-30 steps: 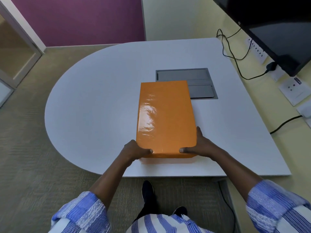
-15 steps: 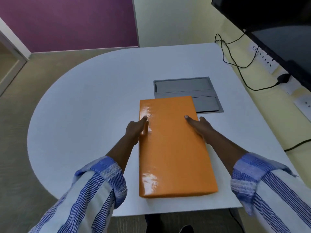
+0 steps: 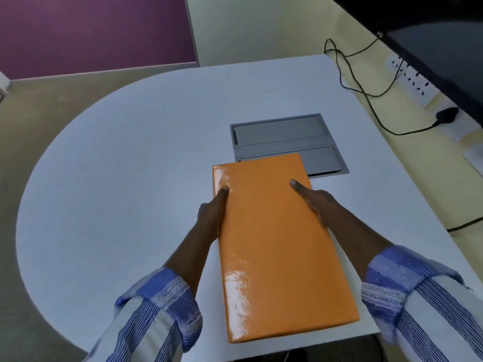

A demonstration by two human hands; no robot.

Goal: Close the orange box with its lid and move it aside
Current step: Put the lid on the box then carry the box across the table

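Note:
The glossy orange box [image 3: 274,246] lies lengthwise on the white table [image 3: 130,178], its lid on top and covering it fully. My left hand [image 3: 213,214] clasps its left long side, thumb resting on the lid. Along the right long side lies my right hand [image 3: 312,202], thumb on the lid and fingers down the edge. Both hands hold the box near its far half. The near end of the box reaches the table's front edge.
A grey flap panel [image 3: 285,142] is set into the table just beyond the box. Black cables [image 3: 366,92] and a power strip [image 3: 413,82] run along the yellow wall at right, under a dark screen [image 3: 431,35]. Carpet lies to the left.
My hands slid from the box's near end to its sides farther up and now grip both long edges. The view has shifted closer over the box.

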